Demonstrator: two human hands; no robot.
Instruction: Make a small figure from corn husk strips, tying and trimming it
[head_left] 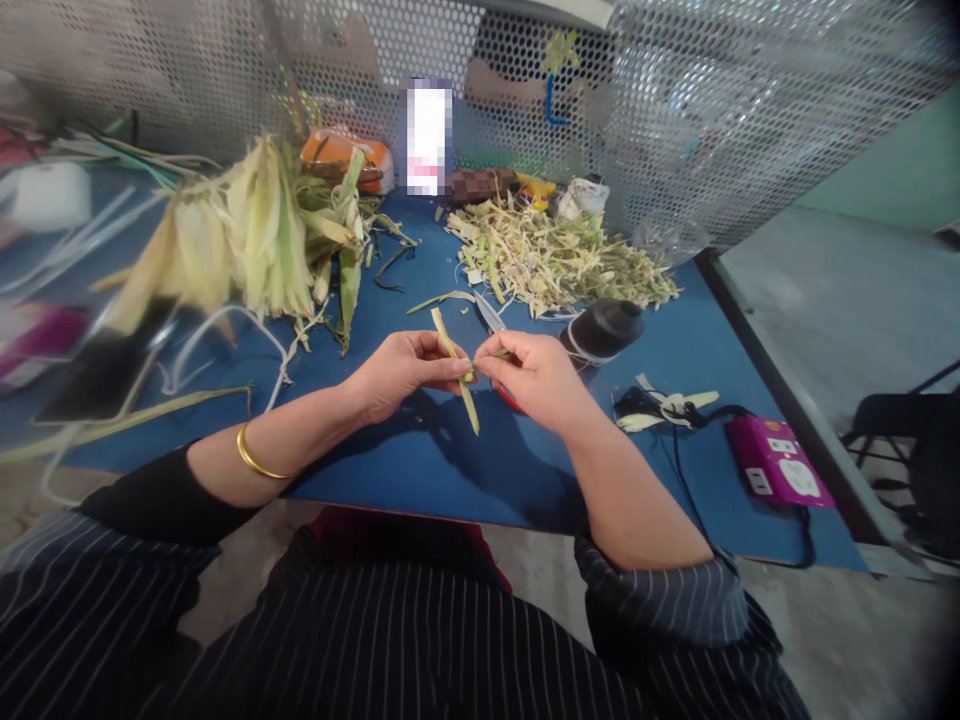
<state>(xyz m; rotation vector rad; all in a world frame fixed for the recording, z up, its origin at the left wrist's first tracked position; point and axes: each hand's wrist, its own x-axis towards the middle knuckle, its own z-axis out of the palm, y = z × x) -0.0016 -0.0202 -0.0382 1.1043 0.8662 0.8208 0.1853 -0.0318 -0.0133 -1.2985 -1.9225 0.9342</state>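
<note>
My left hand [401,375] is closed on a narrow strip of corn husk [469,408], which slants between thumb and fingers above the blue table. Meeting it from the right, my right hand [532,375] pinches at the middle of the same strip, where a small folded or knotted bit shows. Its fingertips partly cover what they grip. A pair of scissors [489,312] with red handles lies beneath my right hand, partly hidden by it. Just beyond that hand is a black cone of thread [607,328]. A loose husk strip [441,300] lies behind the hands.
Large corn husks [262,240] are bunched at left, beside a blurred dark tablet-like object [101,370]. A heap of husk pieces [555,255] lies at the back, before a perforated metal screen [510,100]. A lit phone [427,135] stands there. A purple power strip [780,460] sits right.
</note>
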